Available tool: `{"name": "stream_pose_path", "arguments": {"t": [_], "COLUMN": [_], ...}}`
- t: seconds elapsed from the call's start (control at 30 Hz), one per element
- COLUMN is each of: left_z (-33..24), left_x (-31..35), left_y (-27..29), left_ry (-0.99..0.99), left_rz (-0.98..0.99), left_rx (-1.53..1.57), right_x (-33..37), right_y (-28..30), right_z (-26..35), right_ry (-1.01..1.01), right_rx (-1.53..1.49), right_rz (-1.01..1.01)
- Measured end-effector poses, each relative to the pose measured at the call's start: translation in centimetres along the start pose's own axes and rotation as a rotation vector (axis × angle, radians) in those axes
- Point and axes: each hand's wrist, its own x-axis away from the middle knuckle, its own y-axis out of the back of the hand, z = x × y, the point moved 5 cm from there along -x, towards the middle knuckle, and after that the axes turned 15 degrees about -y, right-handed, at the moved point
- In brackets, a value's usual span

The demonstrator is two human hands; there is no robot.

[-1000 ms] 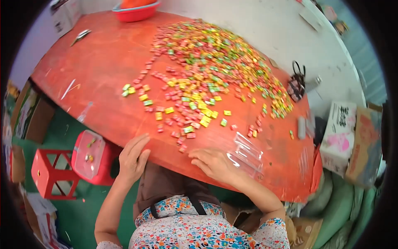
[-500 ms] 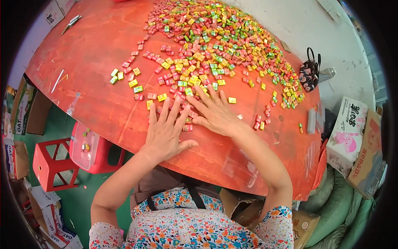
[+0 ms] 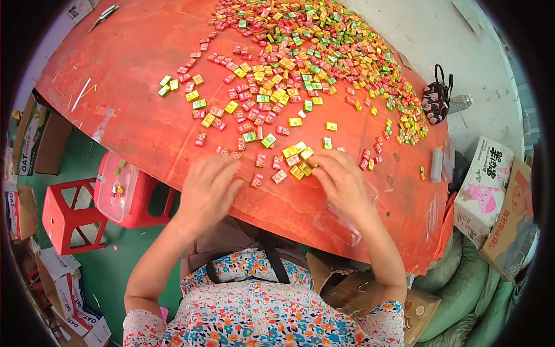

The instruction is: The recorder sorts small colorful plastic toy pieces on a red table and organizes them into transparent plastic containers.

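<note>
Small red, yellow and green boxes lie loose over the red table (image 3: 144, 121). My left hand (image 3: 209, 188), somewhat blurred, hovers by the table's near edge. Its fingers are bent and its thumb stands apart, with no box visible in it. Just past its fingertips are several red boxes (image 3: 261, 159). My right hand (image 3: 344, 182) is at the right of a small cluster of yellow boxes (image 3: 297, 172). Its fingers curve toward the cluster, apart from the thumb; whether they touch it I cannot tell. Between my hands lies a pale pink box (image 3: 279, 176).
A large heap of the boxes (image 3: 324, 46) covers the far side. Clear plastic pieces (image 3: 347, 222) lie near the front edge, with plastic containers (image 3: 437, 165) and a patterned bag (image 3: 435, 101) at right. A red stool (image 3: 72, 214) and pink tub (image 3: 124, 199) stand at left.
My hands, flat and spread among the boxes before, have drawn back toward me and moved apart, fingers now bent. Several yellow and red boxes have come nearer the front edge.
</note>
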Motion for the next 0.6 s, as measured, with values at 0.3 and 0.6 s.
{"name": "stream_pose_path", "arguments": {"t": [0.3, 0.6], "left_z": [-3.7, -2.7], "left_x": [-3.1, -5.6], "left_y": [-2.1, -3.7], "left_ry": [0.029, 0.070], "left_rz": [0.074, 0.061], "left_rx": [0.018, 0.234], "right_x": [1.2, 1.1], "right_y": [-3.3, -3.8], "right_z": [3.3, 2.5], "right_ry": [0.020, -0.113], "right_rx": [0.146, 0.109], "right_rz": [-0.078, 0.000]}}
